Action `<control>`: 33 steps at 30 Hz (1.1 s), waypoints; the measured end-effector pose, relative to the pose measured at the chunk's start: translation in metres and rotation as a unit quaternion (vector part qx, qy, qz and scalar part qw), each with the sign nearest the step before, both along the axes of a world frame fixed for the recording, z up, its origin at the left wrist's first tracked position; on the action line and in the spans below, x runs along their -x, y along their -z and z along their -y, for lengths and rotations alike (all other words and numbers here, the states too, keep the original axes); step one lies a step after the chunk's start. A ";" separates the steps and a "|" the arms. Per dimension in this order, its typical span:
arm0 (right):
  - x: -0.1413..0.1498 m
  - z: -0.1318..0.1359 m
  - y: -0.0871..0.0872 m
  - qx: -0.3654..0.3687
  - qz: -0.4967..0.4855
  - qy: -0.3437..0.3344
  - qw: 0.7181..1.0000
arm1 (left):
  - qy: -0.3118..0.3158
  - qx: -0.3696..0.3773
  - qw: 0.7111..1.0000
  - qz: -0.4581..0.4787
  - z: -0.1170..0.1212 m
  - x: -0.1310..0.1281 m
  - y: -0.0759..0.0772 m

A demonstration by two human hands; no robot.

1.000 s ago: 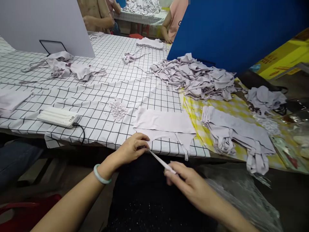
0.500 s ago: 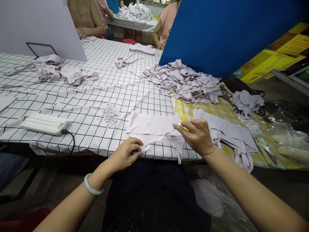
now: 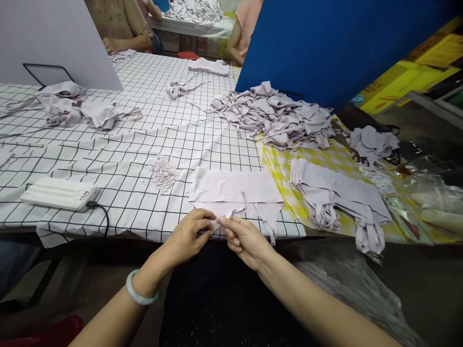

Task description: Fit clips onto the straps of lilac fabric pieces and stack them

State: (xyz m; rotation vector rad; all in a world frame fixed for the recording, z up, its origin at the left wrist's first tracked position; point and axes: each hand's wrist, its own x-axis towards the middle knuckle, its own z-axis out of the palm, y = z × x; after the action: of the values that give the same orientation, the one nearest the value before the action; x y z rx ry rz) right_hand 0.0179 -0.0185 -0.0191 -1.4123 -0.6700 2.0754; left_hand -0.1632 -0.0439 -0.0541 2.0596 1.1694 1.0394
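Observation:
At the table's front edge lies a pale pinkish fabric piece [image 3: 235, 185], spread flat with narrow straps at its lower side. My left hand [image 3: 191, 233], below a jade-coloured bangle [image 3: 139, 288] on the wrist, pinches one fabric strap [image 3: 237, 209] close to its base. Fingertips of my right hand [image 3: 244, 238] pinch that strap too, right beside the left fingers. The strap's loose end curls over the fabric. A second strap [image 3: 265, 224] hangs down at the right, touched by neither hand.
A heap of fabric pieces [image 3: 278, 115] lies before a blue board [image 3: 325, 43]. Stacked strapped pieces [image 3: 340, 193] rest on yellow checked cloth at right. Small scraps [image 3: 162, 172] and a white power bank [image 3: 60, 193] with a cable are to the left. Co-workers sit across the table.
My right hand has come down and left along the strap to meet my left hand. The strap, stretched between the hands before, now lies slack with its end free.

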 end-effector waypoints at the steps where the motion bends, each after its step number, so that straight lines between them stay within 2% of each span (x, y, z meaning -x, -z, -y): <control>1: -0.003 -0.007 -0.003 -0.005 -0.014 0.022 1.000 | 0.001 -0.003 1.000 0.003 0.000 0.000 0.000; 6: -0.028 -0.044 -0.021 -0.104 0.021 0.096 0.990 | -0.001 0.024 1.000 -0.015 -0.001 0.001 -0.001; 9: -0.029 -0.056 -0.027 -0.113 -0.021 0.095 0.989 | -0.003 0.018 1.000 -0.022 -0.002 0.002 0.000; 15: -0.017 -0.051 -0.024 -0.104 -0.110 0.076 0.985 | -0.002 0.001 1.000 -0.023 -0.005 0.002 0.002; 21: -0.019 -0.047 -0.044 -0.166 -0.132 0.070 0.975 | 0.005 0.014 1.000 -0.018 0.000 0.001 0.003; 23: -0.016 -0.040 -0.049 -0.168 -0.138 0.031 0.976 | -0.002 0.033 0.999 0.006 0.001 -0.001 -0.004; 26: -0.005 -0.019 -0.047 -0.138 -0.138 -0.079 0.978 | -0.048 0.103 0.988 0.104 0.000 -0.006 -0.030; 28: 0.003 -0.001 -0.040 -0.133 -0.123 -0.123 0.976 | -0.067 0.186 0.963 0.183 -0.001 -0.007 -0.052; 30: 0.010 0.013 -0.033 -0.136 -0.108 -0.140 0.975 | -0.053 0.281 0.926 0.245 -0.001 -0.006 -0.067; 33: 0.012 0.026 -0.027 -0.129 -0.087 -0.162 0.974 | -0.013 0.379 0.879 0.290 0.002 -0.002 -0.072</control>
State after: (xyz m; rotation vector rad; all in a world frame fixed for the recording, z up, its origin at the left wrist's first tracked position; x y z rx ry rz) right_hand 0.0056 -0.0442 0.0079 -1.0164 -1.1115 2.2233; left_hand -0.1608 -0.0455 0.0179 1.0246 1.0430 0.9080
